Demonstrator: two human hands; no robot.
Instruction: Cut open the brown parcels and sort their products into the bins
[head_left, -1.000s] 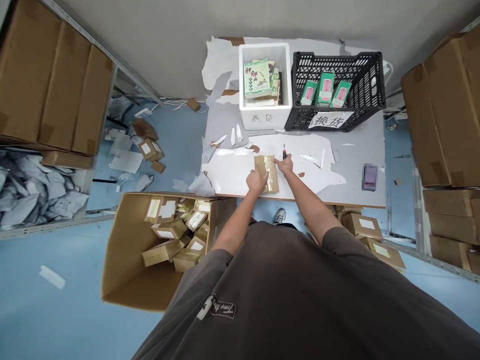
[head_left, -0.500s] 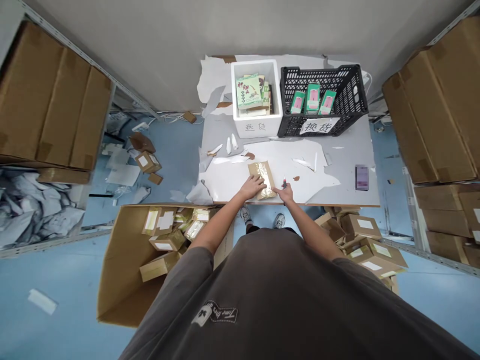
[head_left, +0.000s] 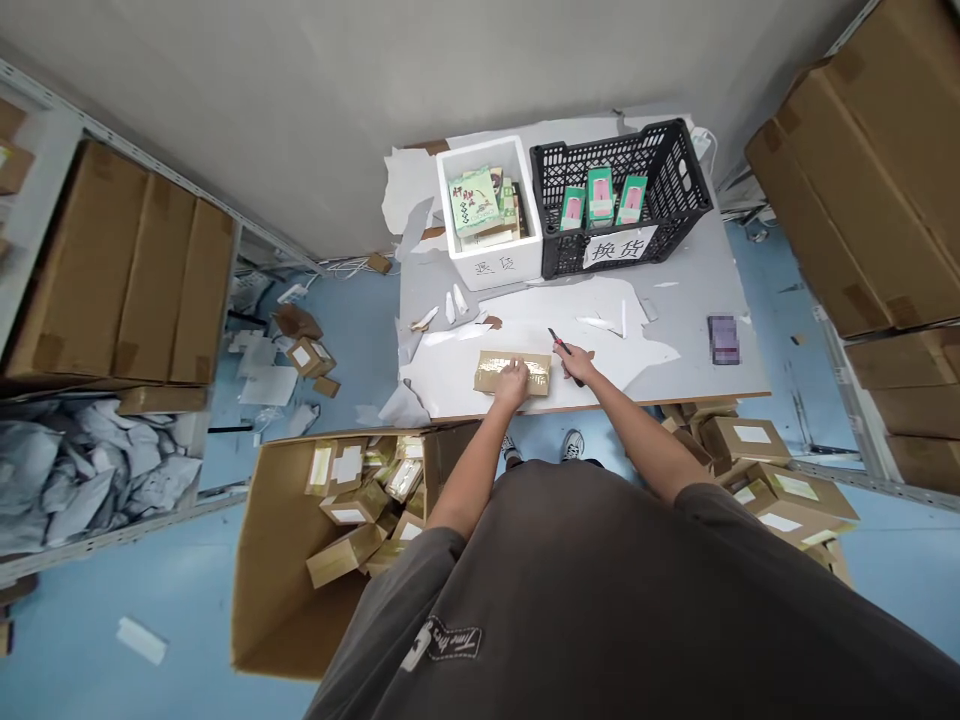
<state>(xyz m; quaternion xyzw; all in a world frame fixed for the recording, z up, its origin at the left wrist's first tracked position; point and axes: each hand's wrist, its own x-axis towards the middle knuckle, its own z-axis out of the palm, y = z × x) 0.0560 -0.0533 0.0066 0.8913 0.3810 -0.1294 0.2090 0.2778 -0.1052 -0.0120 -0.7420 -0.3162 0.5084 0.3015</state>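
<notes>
A small brown package (head_left: 489, 372) with shiny tape on top lies lengthwise from left to right near the front edge of the white-covered table (head_left: 442, 385). My left hand (head_left: 513, 382) rests on its top with the fingers bent, pressing or gripping it. To the right of the package, apart from it, my right hand (head_left: 574, 362) is closed round a dark cutter with a red part (head_left: 560, 343), its tip pointing up and left.
A white foam box (head_left: 491, 268) and a black crate (head_left: 622, 150) holding boxes stand at the table's back. A phone (head_left: 724, 340) lies right. An open carton (head_left: 277, 560) of parcels stands front left; more cartons (head_left: 731, 440) are front right. Paper scraps lie about.
The package has turned from upright to sideways in view under my left hand. My right hand has come away from it with the cutter, now tilted left. The whole view has shifted and rotated slightly.
</notes>
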